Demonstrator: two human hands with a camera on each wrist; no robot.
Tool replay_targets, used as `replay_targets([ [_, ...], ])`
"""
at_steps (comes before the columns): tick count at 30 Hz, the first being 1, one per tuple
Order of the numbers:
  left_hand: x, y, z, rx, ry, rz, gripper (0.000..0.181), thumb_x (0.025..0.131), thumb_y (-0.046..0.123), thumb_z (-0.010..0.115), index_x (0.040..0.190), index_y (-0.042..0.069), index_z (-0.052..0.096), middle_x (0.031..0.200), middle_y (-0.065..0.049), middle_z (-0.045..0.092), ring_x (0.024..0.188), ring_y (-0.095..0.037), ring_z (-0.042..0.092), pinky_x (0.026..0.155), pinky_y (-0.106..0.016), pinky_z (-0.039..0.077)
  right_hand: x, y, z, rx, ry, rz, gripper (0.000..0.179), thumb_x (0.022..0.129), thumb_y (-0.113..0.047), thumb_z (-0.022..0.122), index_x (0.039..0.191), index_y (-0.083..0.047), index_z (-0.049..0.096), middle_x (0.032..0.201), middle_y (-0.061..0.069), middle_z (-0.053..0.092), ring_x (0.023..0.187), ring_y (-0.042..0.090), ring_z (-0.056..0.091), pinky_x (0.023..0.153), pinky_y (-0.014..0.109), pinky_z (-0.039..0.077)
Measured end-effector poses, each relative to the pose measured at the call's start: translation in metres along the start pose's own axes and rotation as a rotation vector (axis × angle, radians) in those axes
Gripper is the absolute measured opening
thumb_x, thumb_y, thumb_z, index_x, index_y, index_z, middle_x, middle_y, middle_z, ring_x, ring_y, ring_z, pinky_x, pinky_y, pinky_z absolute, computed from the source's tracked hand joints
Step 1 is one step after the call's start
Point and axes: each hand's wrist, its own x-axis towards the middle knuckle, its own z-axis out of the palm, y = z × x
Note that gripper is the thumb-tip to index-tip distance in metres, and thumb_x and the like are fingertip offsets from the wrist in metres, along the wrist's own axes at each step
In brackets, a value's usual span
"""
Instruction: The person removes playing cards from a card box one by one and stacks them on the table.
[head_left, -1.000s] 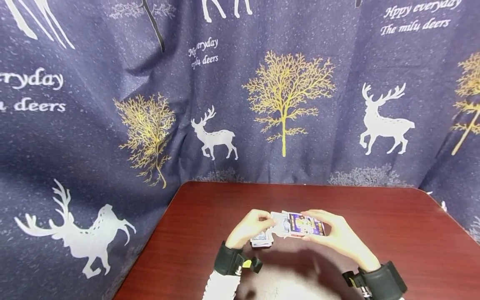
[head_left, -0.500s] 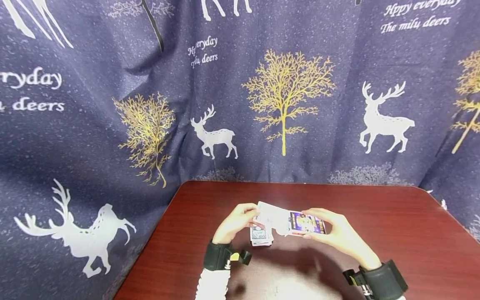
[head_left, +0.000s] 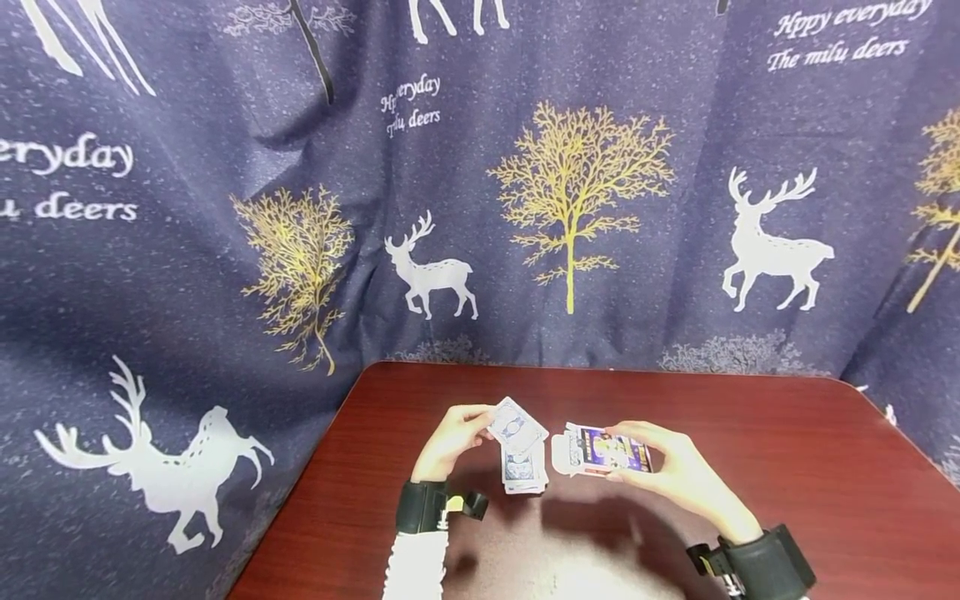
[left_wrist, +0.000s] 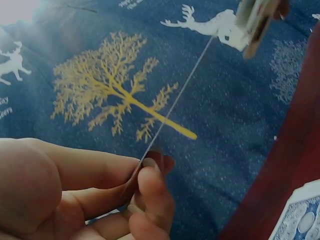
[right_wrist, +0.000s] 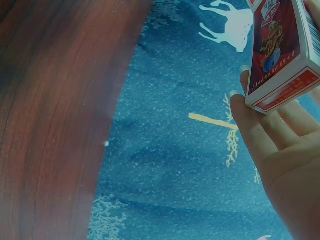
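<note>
Left hand [head_left: 453,437], grip pinching a blue-backed card [head_left: 517,425] near a card stack [head_left: 525,475] on the counter [head_left: 435,390], right hand [head_left: 675,465], grip pinching a card box [head_left: 613,451], flap [head_left: 560,454] open

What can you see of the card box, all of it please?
The card box looks like cardboard: one broad face purple with a picture, another red with a gold figure, edges white. Its end facing the card pile is open, with a pale flap sticking out. The right hand grips it by opposite edges, seemingly above the table.
</note>
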Motion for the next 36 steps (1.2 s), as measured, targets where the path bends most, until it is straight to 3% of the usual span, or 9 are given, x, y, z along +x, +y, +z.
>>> replay_targets([
  [4, 0.005, -0.007, 0.000, 0.039, 0.068, -0.082, 0.030, 0.095, 0.010, 0.055, 0.116, -0.010, 0.063, 0.072, 0.010, 0.062, 0.063, -0.004, 0.055, 0.060, -0.020, 0.042, 0.000, 0.001, 0.001, -0.006, -0.012, 0.030, 0.049, 0.073, -0.025, 0.084, 0.118, -0.022, 0.066, 0.112, -0.009, 0.067, 0.094, 0.001, 0.060, 0.078, 0.015, 0.044],
  [9, 0.010, -0.022, 0.002, 0.103, 0.137, -0.150, 0.027, 0.090, 0.011, 0.063, 0.109, -0.007, 0.069, 0.069, 0.008, 0.062, 0.060, -0.007, 0.054, 0.057, -0.023, 0.041, -0.002, 0.002, 0.002, -0.017, -0.020, 0.046, 0.049, 0.072, -0.027, 0.085, 0.117, -0.023, 0.066, 0.112, -0.009, 0.067, 0.092, 0.001, 0.060, 0.076, 0.016, 0.045],
  [16, 0.025, -0.054, 0.011, 0.170, 0.219, -0.179, 0.018, 0.078, 0.006, 0.075, 0.088, -0.009, 0.071, 0.071, -0.002, 0.066, 0.057, -0.011, 0.058, 0.064, -0.035, 0.055, -0.001, 0.002, 0.004, -0.005, -0.028, 0.044, 0.048, 0.072, -0.026, 0.085, 0.117, -0.023, 0.066, 0.113, -0.008, 0.067, 0.092, 0.001, 0.060, 0.076, 0.016, 0.046],
  [19, 0.033, -0.061, 0.013, 0.229, 0.255, -0.205, 0.018, 0.075, 0.008, 0.079, 0.081, -0.007, 0.071, 0.066, -0.001, 0.064, 0.053, -0.012, 0.058, 0.061, -0.033, 0.055, 0.000, 0.003, 0.004, -0.015, -0.024, 0.043, 0.048, 0.072, -0.026, 0.085, 0.116, -0.023, 0.066, 0.112, -0.008, 0.067, 0.091, 0.001, 0.060, 0.075, 0.016, 0.045],
  [24, 0.044, -0.065, 0.015, 0.329, 0.300, -0.250, 0.015, 0.072, 0.007, 0.081, 0.078, -0.005, 0.073, 0.065, -0.004, 0.066, 0.049, -0.010, 0.060, 0.052, -0.024, 0.051, 0.001, 0.003, 0.002, 0.006, -0.037, 0.065, 0.047, 0.073, -0.027, 0.084, 0.116, -0.024, 0.066, 0.112, -0.011, 0.066, 0.091, 0.002, 0.060, 0.075, 0.017, 0.046],
  [27, 0.047, -0.066, 0.016, 0.364, 0.317, -0.272, 0.014, 0.071, 0.006, 0.082, 0.077, -0.005, 0.074, 0.065, -0.010, 0.068, 0.049, -0.012, 0.063, 0.051, -0.025, 0.052, 0.001, 0.003, 0.000, 0.016, -0.042, 0.082, 0.047, 0.073, -0.028, 0.084, 0.116, -0.025, 0.066, 0.112, -0.011, 0.066, 0.091, 0.001, 0.060, 0.075, 0.017, 0.046],
  [30, 0.047, -0.068, 0.017, 0.428, 0.337, -0.256, 0.015, 0.071, 0.010, 0.083, 0.073, -0.002, 0.074, 0.065, -0.012, 0.069, 0.050, -0.018, 0.066, 0.053, -0.026, 0.053, 0.001, 0.002, 0.000, 0.026, -0.041, 0.088, 0.046, 0.073, -0.027, 0.084, 0.115, -0.026, 0.066, 0.112, -0.011, 0.066, 0.090, 0.002, 0.061, 0.074, 0.018, 0.047],
  [36, 0.043, -0.069, 0.020, 0.654, 0.385, -0.235, 0.019, 0.070, 0.022, 0.085, 0.067, 0.006, 0.075, 0.078, -0.010, 0.072, 0.076, -0.026, 0.065, 0.068, -0.035, 0.051, 0.000, 0.002, 0.000, 0.026, -0.025, 0.058, 0.044, 0.073, -0.024, 0.084, 0.114, -0.023, 0.067, 0.110, -0.008, 0.067, 0.089, 0.002, 0.061, 0.073, 0.017, 0.047],
])
